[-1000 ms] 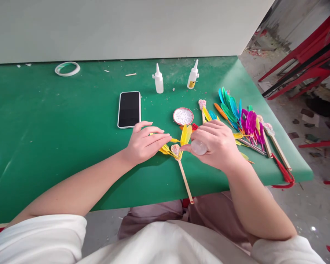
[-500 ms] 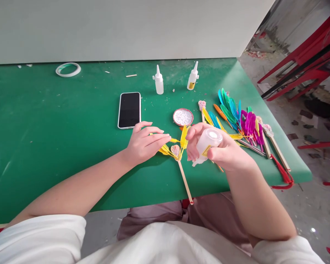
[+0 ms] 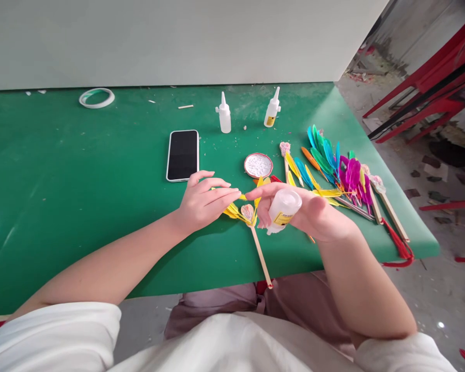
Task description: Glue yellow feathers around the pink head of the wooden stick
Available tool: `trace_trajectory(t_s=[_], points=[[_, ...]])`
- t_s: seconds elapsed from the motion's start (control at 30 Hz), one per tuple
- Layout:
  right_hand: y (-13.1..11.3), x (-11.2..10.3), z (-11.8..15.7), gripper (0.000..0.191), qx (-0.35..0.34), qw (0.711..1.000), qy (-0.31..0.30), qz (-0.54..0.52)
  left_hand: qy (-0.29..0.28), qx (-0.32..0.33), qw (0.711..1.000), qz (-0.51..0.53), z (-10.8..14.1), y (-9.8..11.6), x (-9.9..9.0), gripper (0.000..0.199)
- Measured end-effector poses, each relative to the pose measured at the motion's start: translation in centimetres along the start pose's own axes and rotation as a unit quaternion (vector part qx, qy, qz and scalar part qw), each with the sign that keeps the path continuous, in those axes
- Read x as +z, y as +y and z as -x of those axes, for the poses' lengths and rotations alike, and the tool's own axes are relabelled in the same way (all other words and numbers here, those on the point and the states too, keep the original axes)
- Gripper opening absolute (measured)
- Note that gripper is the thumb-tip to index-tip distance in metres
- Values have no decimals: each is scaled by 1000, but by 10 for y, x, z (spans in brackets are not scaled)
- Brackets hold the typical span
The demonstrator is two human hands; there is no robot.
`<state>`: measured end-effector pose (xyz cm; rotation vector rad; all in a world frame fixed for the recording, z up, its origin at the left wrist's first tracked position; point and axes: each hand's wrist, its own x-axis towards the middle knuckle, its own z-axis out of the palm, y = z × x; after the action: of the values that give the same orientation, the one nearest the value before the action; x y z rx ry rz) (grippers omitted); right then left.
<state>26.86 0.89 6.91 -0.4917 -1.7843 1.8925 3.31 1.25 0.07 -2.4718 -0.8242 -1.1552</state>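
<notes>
A wooden stick [image 3: 261,257] with a heart-shaped piece [image 3: 247,211] at its top lies near the table's front edge. Yellow feathers [image 3: 231,211] fan out from both sides of the heart. Over the left feathers rests my left hand [image 3: 207,202], palm down, fingers stretched out; whatever lies under the fingertips is hidden. My right hand [image 3: 306,206] holds a white glue bottle [image 3: 284,211] with a yellow label, nozzle tilted down, just right of the heart. Its index finger points out over the upright yellow feathers.
Behind the hands are a phone [image 3: 183,155], a round dish of white bits [image 3: 258,165] and two upright glue bottles [image 3: 225,119] [image 3: 272,111]. A tape roll [image 3: 96,98] lies back left. Colourful feathers [image 3: 327,155], tweezers [image 3: 356,207] and decorated sticks [image 3: 391,214] lie at right.
My right hand has turned, its index finger now stretched left and its thumb raised off the bottle's side. The bottle has shifted slightly left and down. My left hand has stayed put.
</notes>
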Motion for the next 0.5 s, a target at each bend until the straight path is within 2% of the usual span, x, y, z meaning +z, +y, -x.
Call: trace_trajectory(t_s=[0.13, 0.27, 0.5], points=[[-4, -1, 2, 57, 15, 1000, -13, 1, -18, -5, 1000, -4, -2, 1, -2, 15], [-10, 2, 3, 43, 41, 996, 27, 70, -20, -2, 1000, -4, -2, 1, -3, 17], [-12, 3, 3, 30, 52, 981, 80, 172, -19, -4, 1000, -12, -2, 1, -3, 21]])
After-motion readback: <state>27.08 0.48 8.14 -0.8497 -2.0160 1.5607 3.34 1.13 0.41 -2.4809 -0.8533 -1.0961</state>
